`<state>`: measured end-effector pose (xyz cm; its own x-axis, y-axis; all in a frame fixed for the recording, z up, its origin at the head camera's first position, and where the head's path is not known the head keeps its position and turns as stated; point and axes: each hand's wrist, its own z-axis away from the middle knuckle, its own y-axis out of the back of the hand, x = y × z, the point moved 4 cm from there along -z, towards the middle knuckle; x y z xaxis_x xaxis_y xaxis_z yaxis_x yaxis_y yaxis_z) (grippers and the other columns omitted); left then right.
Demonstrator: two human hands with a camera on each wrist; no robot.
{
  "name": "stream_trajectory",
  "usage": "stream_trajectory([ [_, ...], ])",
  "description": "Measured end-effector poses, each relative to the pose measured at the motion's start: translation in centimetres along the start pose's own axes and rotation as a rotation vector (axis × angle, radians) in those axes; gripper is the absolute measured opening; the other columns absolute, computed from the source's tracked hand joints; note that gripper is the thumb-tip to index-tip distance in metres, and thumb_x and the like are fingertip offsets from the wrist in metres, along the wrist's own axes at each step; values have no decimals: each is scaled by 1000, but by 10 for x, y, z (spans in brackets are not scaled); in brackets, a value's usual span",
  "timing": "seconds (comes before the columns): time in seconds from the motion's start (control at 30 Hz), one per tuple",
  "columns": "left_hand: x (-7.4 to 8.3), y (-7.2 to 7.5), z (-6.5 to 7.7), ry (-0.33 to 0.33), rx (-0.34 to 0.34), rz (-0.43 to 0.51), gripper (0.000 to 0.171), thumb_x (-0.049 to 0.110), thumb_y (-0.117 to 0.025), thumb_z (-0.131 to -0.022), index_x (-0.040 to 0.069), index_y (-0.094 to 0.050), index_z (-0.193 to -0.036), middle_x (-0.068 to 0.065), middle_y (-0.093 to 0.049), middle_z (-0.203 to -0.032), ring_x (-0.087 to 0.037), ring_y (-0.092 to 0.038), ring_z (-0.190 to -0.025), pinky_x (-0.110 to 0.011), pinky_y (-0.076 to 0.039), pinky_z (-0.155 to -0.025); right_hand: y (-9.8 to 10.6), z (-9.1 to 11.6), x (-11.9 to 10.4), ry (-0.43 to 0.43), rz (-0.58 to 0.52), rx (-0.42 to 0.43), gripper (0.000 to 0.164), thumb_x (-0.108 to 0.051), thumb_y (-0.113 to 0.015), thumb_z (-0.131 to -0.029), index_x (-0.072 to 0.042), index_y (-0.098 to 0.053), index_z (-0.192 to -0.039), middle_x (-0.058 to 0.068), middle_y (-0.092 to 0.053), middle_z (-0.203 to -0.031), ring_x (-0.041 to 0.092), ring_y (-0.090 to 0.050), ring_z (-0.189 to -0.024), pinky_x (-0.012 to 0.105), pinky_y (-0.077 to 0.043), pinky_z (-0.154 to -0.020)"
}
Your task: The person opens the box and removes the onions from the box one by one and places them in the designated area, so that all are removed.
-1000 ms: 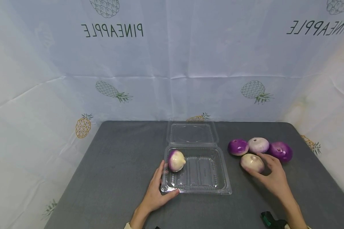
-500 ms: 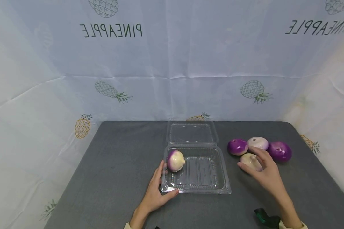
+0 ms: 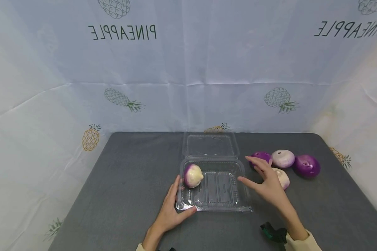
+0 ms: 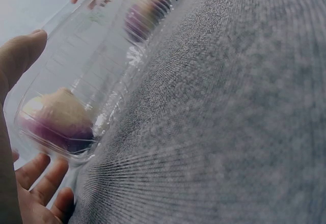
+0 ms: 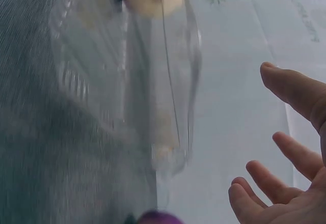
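A clear plastic clamshell box [image 3: 220, 188] lies open-lidded in mid-table with one purple-and-cream onion [image 3: 193, 176] at its left side. My left hand [image 3: 171, 212] rests at the box's front left corner, thumb along the front edge and straight fingers against the left wall. At the box's right side hovers my right hand [image 3: 268, 184], fingers spread and holding nothing, as the right wrist view also shows. Behind it lie a pale onion [image 3: 282, 177] and a purple onion [image 3: 262, 157], both partly hidden. A whitish onion [image 3: 283, 159] and another purple onion [image 3: 307, 165] sit beyond them.
The box's transparent lid [image 3: 211, 145] lies folded back toward the rear edge of the grey table [image 3: 138, 174]. A white cloth [image 3: 163, 69] printed with pineapples hangs behind and at the sides. A dark strapped device [image 3: 273, 233] is at my right wrist.
My right hand has left the pale front onion and moved left to the box's right edge, empty. The onions stay in place, and my left hand has not moved.
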<state>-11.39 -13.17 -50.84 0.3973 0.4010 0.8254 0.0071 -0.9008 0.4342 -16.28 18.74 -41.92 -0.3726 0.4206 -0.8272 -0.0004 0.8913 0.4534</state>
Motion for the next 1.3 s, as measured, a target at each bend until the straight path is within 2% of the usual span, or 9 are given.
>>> stream_trajectory([
  [0.13, 0, 0, 0, 4, -2, -1, 114, 31, -88, -73, 8, -22, -163, -16, -48, -152, -19, -55, -124, -25, -49, -87, -15, -5, -3, 10, 2, -27, 67, -5, -84, -82, -1, -55, -142, 17, -53, -144, -18, -39, -130, 7, -35, -110],
  [0.27, 0, 0, 0, 2, -3, 1, 114, 31, -88, -73, 8, -22, -163, -16, -48, -152, -20, -55, -123, -26, -49, -88, -31, -8, -7, 3, 24, -52, 67, -11, -85, -82, -6, -57, -143, 14, -54, -144, -11, -43, -131, 40, -43, -115],
  [0.33, 0, 0, 0, 1, -4, 1, 114, 31, -88, -73, 8, -22, -163, -16, -48, -152, -20, -54, -123, -26, -50, -88, -38, -10, -9, 16, 27, -58, 67, -11, -86, -82, -6, -57, -142, 14, -55, -143, 1, -48, -133, 56, -42, -110],
  [0.37, 0, 0, -1, 2, -5, 2, 114, 31, -88, -73, 8, -22, -163, -16, -48, -152, -19, -54, -123, -26, -50, -89, -42, -11, -9, 24, 19, -61, 67, -11, -86, -81, -5, -57, -142, 14, -55, -143, 9, -51, -133, 59, -43, -109],
  [0.47, 0, 0, -1, 6, -9, 2, 114, 31, -88, -74, 8, -22, -163, -16, -48, -152, -18, -54, -123, -27, -51, -90, -53, -15, -11, 53, 8, -74, 67, -11, -87, -80, -3, -58, -141, 15, -57, -141, 27, -54, -132, 60, -45, -107],
  [0.53, 0, 0, -1, 11, -13, 2, 114, 31, -88, -74, 9, -21, -163, -16, -47, -153, -16, -53, -124, -28, -51, -91, -59, -17, -11, 65, -11, -89, 68, -10, -87, -80, -2, -58, -141, 16, -57, -140, 32, -54, -133, 58, -45, -107],
  [0.7, 1, 0, -1, 11, -17, 5, 114, 31, -88, -74, 9, -21, -164, -17, -47, -153, -15, -53, -124, -28, -52, -91, -75, -21, -14, 60, -72, -143, 68, -9, -86, -81, 0, -56, -142, 18, -55, -142, 37, -50, -137, 56, -42, -111],
  [0.87, 0, 0, -1, 11, -17, 9, 113, 30, -88, -74, 8, -21, -163, -17, -47, -153, -16, -53, -124, -27, -52, -91, -93, -26, -16, 71, -82, -174, 67, -11, -86, -81, 0, -57, -140, 19, -56, -141, 43, -53, -134, 58, -46, -107],
  [1.3, -1, -1, -1, 9, -26, 13, 113, 29, -87, -75, 10, -19, -164, -16, -46, -154, -22, -54, -124, -27, -51, -89, -133, -30, -19, 13, -171, -236, 68, -13, -88, -80, -5, -59, -141, 21, -53, -140, 45, -51, -134, 62, -44, -109],
])
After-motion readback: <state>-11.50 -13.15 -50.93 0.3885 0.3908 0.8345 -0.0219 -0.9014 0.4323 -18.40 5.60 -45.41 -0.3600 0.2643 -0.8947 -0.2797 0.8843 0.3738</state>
